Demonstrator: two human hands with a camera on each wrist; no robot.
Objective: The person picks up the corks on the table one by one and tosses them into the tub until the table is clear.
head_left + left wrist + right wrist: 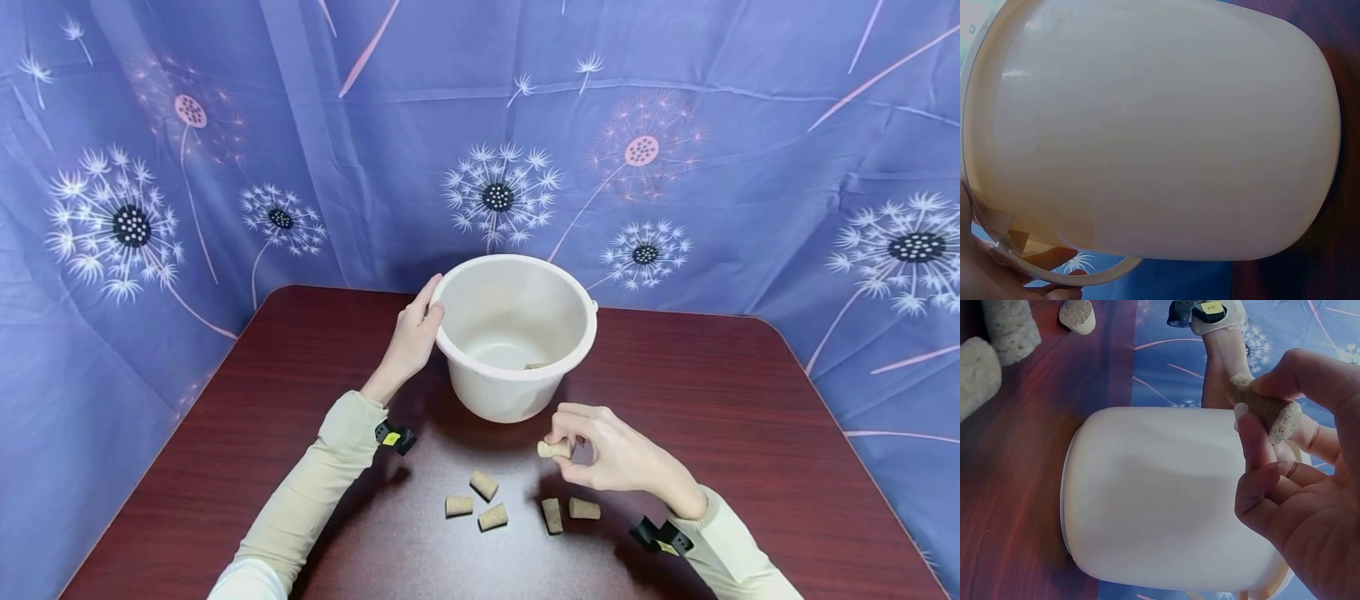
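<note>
A white plastic bucket (498, 392) stands on the table, its mouth showing in the head view. My left hand (412, 337) grips its left rim; in the left wrist view those fingers (1054, 256) curl at the rim beside the bucket's handle (1100, 275). Part of one cork (536, 366) shows inside, low against the near wall. In front of the bucket, my right hand (615, 450) pinches a cork (1266, 409) between thumb and fingers, held above the table. Below that hand lie two corks, one on its side (584, 508) and one pointing toward me (552, 517).
Several more corks, among them a left one (459, 506) and a near one (492, 517), lie on the dark red wooden table (315, 358). A blue cloth (390, 167) with dandelion prints hangs behind and at both sides of the table.
</note>
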